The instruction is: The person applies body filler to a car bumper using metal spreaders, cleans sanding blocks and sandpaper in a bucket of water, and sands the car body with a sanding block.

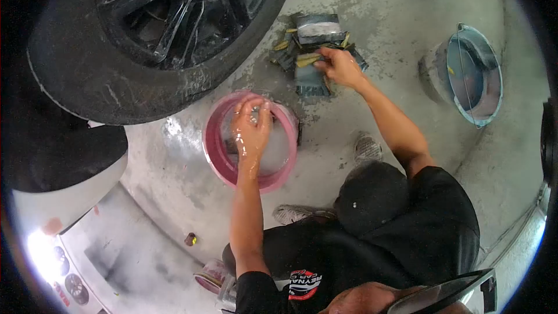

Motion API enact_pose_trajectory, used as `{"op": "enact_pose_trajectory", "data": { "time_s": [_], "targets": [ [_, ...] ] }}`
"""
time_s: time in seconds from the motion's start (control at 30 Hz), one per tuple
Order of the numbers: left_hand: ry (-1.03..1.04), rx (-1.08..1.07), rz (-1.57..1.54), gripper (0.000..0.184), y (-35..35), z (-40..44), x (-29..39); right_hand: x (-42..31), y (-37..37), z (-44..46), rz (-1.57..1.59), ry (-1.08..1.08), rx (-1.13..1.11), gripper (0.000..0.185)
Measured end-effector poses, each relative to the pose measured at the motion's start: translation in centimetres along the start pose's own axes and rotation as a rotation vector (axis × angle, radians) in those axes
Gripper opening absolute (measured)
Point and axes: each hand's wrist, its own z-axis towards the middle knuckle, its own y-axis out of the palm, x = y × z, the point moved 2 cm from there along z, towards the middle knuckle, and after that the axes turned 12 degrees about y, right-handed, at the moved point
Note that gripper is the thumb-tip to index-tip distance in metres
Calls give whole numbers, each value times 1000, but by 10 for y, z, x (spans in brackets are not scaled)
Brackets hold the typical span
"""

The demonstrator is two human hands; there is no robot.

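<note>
My left hand (250,131), wet and loosely curled with a gap between thumb and fingers, is over the pink bucket (209,139). Nothing shows in its grasp, and its fingertips are near the far rim. Cloudy water (278,148) stands in the bucket. My right hand (342,67) pinches a yellowish folded strip that looks like sandpaper (308,60). Beneath and around that hand lies a pile of dark and yellowish sandpaper pieces (314,86) on the wet floor. A larger dark sheet with a pale band (318,26) tops the pile's far side.
A large black-spoked car wheel (192,93) fills the upper left. A blue-rimmed bucket (474,75) with a wire handle stands at the right. Another pink container (210,276) is near my left elbow. A small object (190,239) lies on the floor at lower left.
</note>
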Motion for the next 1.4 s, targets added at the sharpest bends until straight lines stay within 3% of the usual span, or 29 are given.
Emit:
{"op": "enact_pose_trajectory", "data": {
  "time_s": [0.03,0.1,0.17,0.23,0.27,0.3,0.37,0.43,0.5,0.53,0.6,0.63,0.7,0.73,0.83,0.93,1.07,1.13,1.17,1.23,1.4],
  "targets": [
    [0,-3,-8,26,9,-1,0,11,-2,2,-5,7,2,44],
    [175,-43,334,31,32,0,6,31,-8,12,-511,153,241,52],
    [91,-137,201,35,49,-2,7,23,-11,21,-434,127,222,55],
    [37,-101,252,34,55,-5,7,7,-12,30,-538,-236,365,62],
    [37,-103,250,34,56,-4,5,8,-12,43,-600,-299,487,56],
    [26,-109,213,33,55,-5,3,13,-15,53,-602,-298,485,56],
    [13,-117,177,32,55,-6,4,33,-11,79,-687,43,121,51],
    [16,-99,199,28,56,-4,6,51,-14,90,-537,142,49,45],
    [26,-86,191,26,57,-3,4,62,-26,85,-300,90,265,40],
    [32,-76,186,25,58,-4,4,66,-32,82,-304,97,257,40],
    [22,-91,187,24,58,-4,4,67,-60,75,-245,188,503,38],
    [25,-95,195,23,58,-3,4,64,-71,69,-249,197,504,38],
    [35,-96,197,21,59,-2,3,58,-95,57,-130,102,799,37],
    [35,-102,195,21,59,-2,3,62,-99,55,-200,94,810,33],
    [19,-122,206,21,57,0,6,66,-96,49,-266,31,694,29],
    [5,-135,225,22,58,1,5,66,-79,57,-247,-134,796,29],
    [24,-148,235,22,57,0,5,57,-60,72,-230,-127,790,30],
    [31,-151,234,22,57,1,5,52,-45,78,-381,-143,498,31],
    [32,-151,228,22,57,0,5,51,-40,77,-377,-141,500,31],
    [30,-152,232,22,58,0,5,54,-27,77,-413,2,283,31],
    [47,-129,214,23,58,-1,3,85,-22,85,-546,-66,265,18]
  ]
}}
